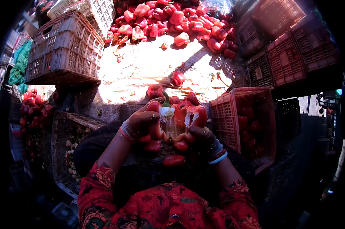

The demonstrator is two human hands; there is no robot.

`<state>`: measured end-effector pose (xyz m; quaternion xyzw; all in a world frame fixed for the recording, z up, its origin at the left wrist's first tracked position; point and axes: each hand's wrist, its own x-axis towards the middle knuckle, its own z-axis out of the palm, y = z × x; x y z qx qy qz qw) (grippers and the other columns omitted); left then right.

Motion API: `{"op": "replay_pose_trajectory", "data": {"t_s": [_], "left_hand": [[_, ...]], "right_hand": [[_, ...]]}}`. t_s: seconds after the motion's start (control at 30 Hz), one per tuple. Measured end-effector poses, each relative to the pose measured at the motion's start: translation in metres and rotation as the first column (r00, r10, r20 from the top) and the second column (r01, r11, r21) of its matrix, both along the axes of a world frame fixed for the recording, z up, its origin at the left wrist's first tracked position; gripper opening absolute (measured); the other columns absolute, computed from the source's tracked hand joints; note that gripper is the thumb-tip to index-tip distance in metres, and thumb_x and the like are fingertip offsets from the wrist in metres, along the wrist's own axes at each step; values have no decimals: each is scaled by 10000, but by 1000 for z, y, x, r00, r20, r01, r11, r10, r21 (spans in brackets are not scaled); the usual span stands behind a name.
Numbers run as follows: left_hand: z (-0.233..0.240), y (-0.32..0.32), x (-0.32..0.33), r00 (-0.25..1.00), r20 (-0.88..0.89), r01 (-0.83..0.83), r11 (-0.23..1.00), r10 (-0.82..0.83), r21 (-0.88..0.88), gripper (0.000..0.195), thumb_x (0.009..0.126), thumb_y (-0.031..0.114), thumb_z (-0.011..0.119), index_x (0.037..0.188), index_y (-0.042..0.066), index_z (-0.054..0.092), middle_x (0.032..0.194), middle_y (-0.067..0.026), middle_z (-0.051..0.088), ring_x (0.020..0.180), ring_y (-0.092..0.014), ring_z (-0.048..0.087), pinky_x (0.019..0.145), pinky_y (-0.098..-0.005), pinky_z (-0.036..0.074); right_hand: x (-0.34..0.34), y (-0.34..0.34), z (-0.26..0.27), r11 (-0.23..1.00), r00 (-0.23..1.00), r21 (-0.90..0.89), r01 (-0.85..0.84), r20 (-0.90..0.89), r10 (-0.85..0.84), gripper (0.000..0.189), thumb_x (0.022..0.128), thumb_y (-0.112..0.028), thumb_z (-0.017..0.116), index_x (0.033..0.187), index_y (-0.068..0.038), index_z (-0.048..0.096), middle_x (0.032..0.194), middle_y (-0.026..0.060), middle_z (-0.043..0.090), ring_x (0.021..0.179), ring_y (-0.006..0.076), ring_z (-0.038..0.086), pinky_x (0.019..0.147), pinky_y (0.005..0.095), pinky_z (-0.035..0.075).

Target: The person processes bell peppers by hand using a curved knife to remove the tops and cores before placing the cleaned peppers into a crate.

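Observation:
A red bell pepper is torn open between my two gloved hands, its pale inner walls facing up. My left hand grips the left part, which bears the green stem and the whitish seed core. My right hand holds the right part, with thumb and fingers at its lower edge. Beneath and around the hands lie several more red peppers, among them one near my lap. Parts of the fingers are hidden behind the pepper.
At my right stands a plastic crate of red peppers; at my left, a crate of pale cores. A pepper heap lies ahead. Stacked crates rise front left, others front right. More peppers lie far left.

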<state>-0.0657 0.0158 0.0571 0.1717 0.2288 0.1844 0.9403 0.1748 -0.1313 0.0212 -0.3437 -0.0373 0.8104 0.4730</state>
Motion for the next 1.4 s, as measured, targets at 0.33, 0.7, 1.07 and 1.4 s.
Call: {"op": "replay_pose_trajectory", "data": {"t_s": [0.33, 0.7, 1.07, 1.4], "left_hand": [[55, -5, 18, 328, -874, 929, 45, 358, 367, 825, 758, 278, 808, 1490, 175, 442, 1526, -266, 375, 1285, -450, 539, 1008, -495, 524], [-8, 0, 6, 537, -706, 827, -120, 462, 550, 372, 792, 250, 731, 1101, 74, 621, 1136, -200, 597, 959, -406, 665, 824, -503, 565], [-49, -20, 22, 533, -585, 654, 141, 612, 743, 412, 710, 295, 802, 1067, 108, 714, 988, -177, 669, 919, -352, 670, 838, -439, 557], [-52, -28, 39, 663, -681, 334, 690, 312, 642, 405, 791, 141, 778, 1158, -4, 684, 1021, -90, 732, 963, -138, 671, 839, -287, 551]], "right_hand": [[-39, 20, 44, 996, 946, 50, -77, 320, 57, 579, 874, -137, 717, 1413, -128, 504, 1196, 51, 627, 1020, 184, 646, 851, 326, 536], [-33, 22, 40, 747, 486, 440, -498, 855, -179, 713, 850, -85, 743, 1485, -131, 422, 1284, 42, 604, 1164, 148, 586, 957, 326, 519], [-41, 14, 37, 997, 915, 81, -4, 402, -28, 849, 786, -190, 798, 1518, -137, 372, 1184, 60, 638, 966, 145, 638, 810, 296, 539], [-7, -3, 77, 983, 843, 162, -86, 538, -15, 794, 799, -280, 793, 1457, -31, 426, 1181, 109, 644, 1045, 172, 627, 889, 304, 524]]}}
